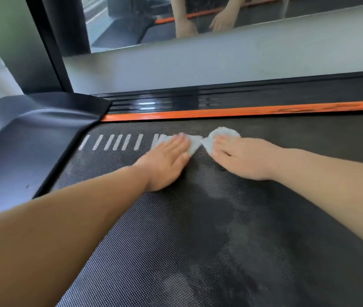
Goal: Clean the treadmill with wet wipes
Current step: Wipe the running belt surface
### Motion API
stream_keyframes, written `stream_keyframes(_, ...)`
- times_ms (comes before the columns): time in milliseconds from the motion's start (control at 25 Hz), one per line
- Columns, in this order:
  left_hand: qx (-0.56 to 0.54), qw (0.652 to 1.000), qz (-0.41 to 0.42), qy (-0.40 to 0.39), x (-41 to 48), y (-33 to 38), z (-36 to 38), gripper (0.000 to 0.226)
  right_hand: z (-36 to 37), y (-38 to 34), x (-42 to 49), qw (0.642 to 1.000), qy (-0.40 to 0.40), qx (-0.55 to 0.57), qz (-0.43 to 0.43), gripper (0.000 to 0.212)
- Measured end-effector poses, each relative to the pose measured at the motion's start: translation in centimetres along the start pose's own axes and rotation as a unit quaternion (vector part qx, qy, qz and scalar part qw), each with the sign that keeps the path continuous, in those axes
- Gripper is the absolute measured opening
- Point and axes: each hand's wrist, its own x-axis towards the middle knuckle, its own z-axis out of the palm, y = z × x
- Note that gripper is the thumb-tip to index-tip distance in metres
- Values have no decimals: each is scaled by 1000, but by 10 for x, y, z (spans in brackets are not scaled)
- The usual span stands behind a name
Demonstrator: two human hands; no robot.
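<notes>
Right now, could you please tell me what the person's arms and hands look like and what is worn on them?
The left hand and right hand are bare: no gloves, rings, watch or bracelet show. Both forearms are uncovered as far as the picture's edge, with no sleeve in view.

Matt, woven-textured rubbery belt (pixel 154 229); soft fibrous white wipes (pixel 195 144); glossy ribbed black plastic side rail (pixel 220 100)

Left hand (pixel 165 160) covers most of the left wipe (pixel 195 144); right hand (pixel 242 158) covers most of the right wipe (pixel 226 131). Belt (pixel 198 240) is cut off at the bottom and right edges. Markings on the orange strip (pixel 242 111) are blurred, illegible.
</notes>
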Motion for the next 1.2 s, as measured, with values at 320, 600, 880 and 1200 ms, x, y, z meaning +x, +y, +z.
stream_keyframes(320, 3, 1000, -10, -11, -21, 58, 12, 62, 19, 40, -20, 993, 68, 21, 93, 73)
stream_keyframes(600, 26, 996, 84, -16, -86, 122, 42, 66, 48, 43, -58, 994, 98, -44, 23, 84)
stream_keyframes(880, 7, 999, 32, -38, -111, 164, 48, 71, 38, 46, -74, 997, 61, 44, -25, 69)
stream_keyframes(1200, -38, 996, -80, -16, -190, 163, 63, 71, 67, 36, -95, 996, 79, -48, -13, 77)
